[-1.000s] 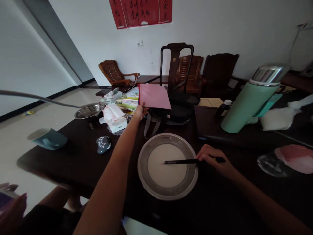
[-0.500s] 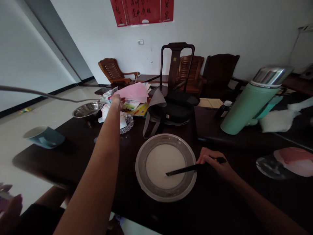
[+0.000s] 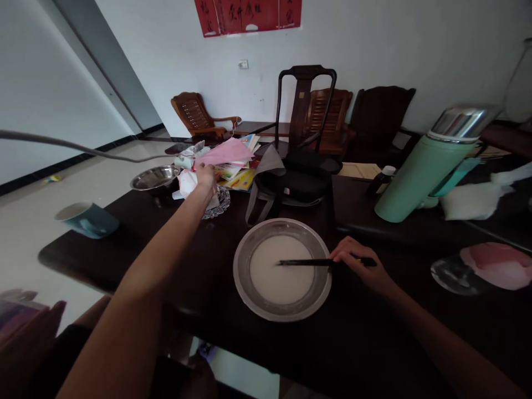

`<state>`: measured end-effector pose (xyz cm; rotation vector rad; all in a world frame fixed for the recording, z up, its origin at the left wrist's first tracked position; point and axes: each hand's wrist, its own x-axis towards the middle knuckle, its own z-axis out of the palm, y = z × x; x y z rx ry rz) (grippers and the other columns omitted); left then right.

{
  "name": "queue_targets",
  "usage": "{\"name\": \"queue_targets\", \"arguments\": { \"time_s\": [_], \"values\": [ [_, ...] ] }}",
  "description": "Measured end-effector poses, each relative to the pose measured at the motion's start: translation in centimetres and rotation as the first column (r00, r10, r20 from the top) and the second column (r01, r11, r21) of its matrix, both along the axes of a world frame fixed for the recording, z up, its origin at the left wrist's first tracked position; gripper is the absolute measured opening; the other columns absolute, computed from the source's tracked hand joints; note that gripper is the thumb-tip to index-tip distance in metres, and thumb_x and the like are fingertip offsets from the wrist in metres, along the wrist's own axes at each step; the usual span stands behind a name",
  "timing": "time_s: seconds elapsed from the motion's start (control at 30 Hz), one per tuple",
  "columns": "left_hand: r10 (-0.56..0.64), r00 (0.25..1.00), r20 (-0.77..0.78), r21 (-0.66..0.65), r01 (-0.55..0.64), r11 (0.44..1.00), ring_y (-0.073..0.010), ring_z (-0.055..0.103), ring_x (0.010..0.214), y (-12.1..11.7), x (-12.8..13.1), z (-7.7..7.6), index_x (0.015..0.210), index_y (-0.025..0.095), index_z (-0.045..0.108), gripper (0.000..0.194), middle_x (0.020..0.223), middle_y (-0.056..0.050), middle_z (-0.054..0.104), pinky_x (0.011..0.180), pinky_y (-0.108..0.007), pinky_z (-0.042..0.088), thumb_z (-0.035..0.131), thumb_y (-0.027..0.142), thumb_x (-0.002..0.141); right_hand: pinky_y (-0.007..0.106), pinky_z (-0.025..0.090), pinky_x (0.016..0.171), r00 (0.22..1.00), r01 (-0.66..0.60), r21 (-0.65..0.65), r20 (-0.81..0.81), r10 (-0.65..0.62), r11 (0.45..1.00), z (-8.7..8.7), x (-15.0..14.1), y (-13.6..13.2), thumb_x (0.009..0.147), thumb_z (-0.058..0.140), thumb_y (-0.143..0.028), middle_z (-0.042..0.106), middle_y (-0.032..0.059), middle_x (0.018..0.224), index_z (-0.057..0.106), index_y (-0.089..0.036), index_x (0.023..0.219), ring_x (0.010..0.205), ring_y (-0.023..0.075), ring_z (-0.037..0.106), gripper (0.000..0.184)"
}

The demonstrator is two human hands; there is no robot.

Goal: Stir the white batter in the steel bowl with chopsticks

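My right hand (image 3: 356,257) grips a pair of black chopsticks (image 3: 305,262), their tips dipping into white liquid (image 3: 282,269). The liquid lies in a round metal bowl (image 3: 244,288) on the dark table. My left hand (image 3: 206,177) is stretched far forward at the near edge of a pink folder (image 3: 228,151). Its fingers look loosened, though partly hidden from me. Beneath the folder is a stack of colourful books (image 3: 241,178). A tissue pack (image 3: 188,183) and a glass dish (image 3: 222,204) sit close to that hand.
A mug (image 3: 89,220) and an empty metal basin (image 3: 153,178) stand left. A black bag (image 3: 297,185) lies behind the bowl. To the right are a green thermos (image 3: 424,172), a dark bottle (image 3: 382,178) and a pink-topped container (image 3: 494,265). Another person's hand (image 3: 35,327) shows lower left.
My left hand carried the pink folder leftward onto the books, then drew back slightly toward me. The chopsticks shifted within the white liquid.
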<state>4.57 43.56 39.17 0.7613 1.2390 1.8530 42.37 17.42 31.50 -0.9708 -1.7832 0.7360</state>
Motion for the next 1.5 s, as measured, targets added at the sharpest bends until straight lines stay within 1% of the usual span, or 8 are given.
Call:
{"name": "queue_targets", "arguments": {
  "time_s": [0.13, 0.27, 0.43, 0.6, 0.77, 0.93, 1.1, 1.5],
  "values": [
    [-0.138, 0.982, -0.126, -0.016, 0.138, 0.990, -0.0099, 0.058, 0.059, -8.5, 1.4, -2.8, 0.092, 0.022, 0.053, 0.014, 0.077, 0.001, 0.056, 0.051, -0.019, 0.048, 0.057, 0.019, 0.080, 0.036, 0.048, 0.067, 0.997, 0.043, -0.006, -0.064, -0.043, 0.999, 0.1, -0.2, 0.0, 0.095, 0.052, -0.033, 0.070, 0.0047, 0.073, 0.068, -0.023, 0.068, 0.072, 0.0199, 0.061, 0.034],
    [-0.295, 0.938, -0.183, -0.214, 0.255, 0.943, -0.0119, 0.055, 0.055, -17.1, 2.3, -7.1, 0.087, 0.020, 0.055, 0.020, 0.070, 0.001, 0.058, 0.047, -0.021, 0.041, 0.057, 0.039, 0.080, 0.037, 0.049, 0.073, 0.999, -0.043, 0.006, -0.011, 0.043, 0.999, -0.2, -0.6, 0.0, 0.093, 0.056, -0.034, 0.073, 0.0054, 0.080, 0.071, -0.023, 0.075, 0.080, 0.0214, 0.062, 0.026],
    [-0.354, 0.866, -0.353, -0.327, 0.240, 0.914, -0.0151, 0.049, 0.061, -22.6, 3.2, -10.4, 0.064, 0.022, 0.051, 0.031, 0.064, 0.002, 0.052, 0.055, -0.027, 0.041, 0.056, 0.049, 0.078, 0.037, 0.047, 0.071, 0.993, 0.084, 0.005, -0.081, -0.083, 0.996, -0.4, 0.0, 0.2, 0.095, 0.051, -0.036, 0.068, 0.0046, 0.072, 0.068, -0.023, 0.069, 0.073, 0.0203, 0.060, 0.035],
    [-0.374, 0.826, -0.421, -0.294, 0.266, 0.918, -0.0152, 0.043, 0.062, -24.2, 3.9, -10.6, 0.060, 0.023, 0.046, 0.045, 0.063, 0.003, 0.046, 0.061, -0.028, 0.041, 0.054, 0.064, 0.075, 0.040, 0.048, 0.077, 0.999, -0.037, 0.009, -0.003, 0.037, 0.999, -0.6, -0.5, 0.1, 0.092, 0.056, -0.039, 0.073, 0.0051, 0.082, 0.072, -0.025, 0.076, 0.083, 0.0228, 0.060, 0.027],
    [-0.366, 0.835, -0.410, -0.279, 0.267, 0.922, -0.0138, 0.038, 0.059, -24.7, 3.8, -11.1, 0.058, 0.023, 0.043, 0.047, 0.061, 0.004, 0.041, 0.057, -0.027, 0.038, 0.055, 0.066, 0.075, 0.037, 0.047, 0.072, 0.989, 0.108, 0.008, -0.102, -0.107, 0.994, -0.6, -0.1, 0.2, 0.094, 0.053, -0.038, 0.067, 0.0038, 0.074, 0.070, -0.023, 0.069, 0.074, 0.0202, 0.060, 0.034],
    [-0.390, 0.830, -0.400, -0.284, 0.292, 0.913, -0.0136, 0.039, 0.060, -24.8, 3.6, -11.5, 0.060, 0.022, 0.045, 0.047, 0.062, 0.004, 0.044, 0.057, -0.027, 0.038, 0.053, 0.066, 0.077, 0.038, 0.048, 0.075, 0.999, -0.034, 0.003, -0.042, 0.034, 0.999, -0.7, -0.3, 0.1, 0.093, 0.055, -0.037, 0.072, 0.0043, 0.078, 0.072, -0.024, 0.075, 0.079, 0.0212, 0.061, 0.028],
    [-0.383, 0.828, -0.410, -0.272, 0.289, 0.918, -0.0135, 0.035, 0.058, -25.0, 3.8, -11.0, 0.059, 0.023, 0.043, 0.047, 0.061, 0.004, 0.039, 0.054, -0.027, 0.035, 0.053, 0.065, 0.077, 0.038, 0.048, 0.072, 0.995, 0.054, -0.007, -0.085, -0.054, 0.999, -0.6, -0.4, 0.0, 0.094, 0.054, -0.038, 0.070, 0.0052, 0.076, 0.070, -0.023, 0.071, 0.075, 0.0207, 0.062, 0.033],
    [-0.382, 0.817, -0.432, -0.268, 0.288, 0.919, -0.0137, 0.034, 0.057, -25.1, 3.9, -10.9, 0.057, 0.023, 0.040, 0.047, 0.060, 0.004, 0.037, 0.052, -0.026, 0.033, 0.052, 0.064, 0.078, 0.037, 0.049, 0.067, 0.993, 0.026, -0.028, -0.116, -0.029, 0.999, -0.7, -0.3, 0.0, 0.095, 0.051, -0.041, 0.068, 0.0053, 0.070, 0.070, -0.023, 0.067, 0.069, 0.0200, 0.060, 0.039]
  ]
}}
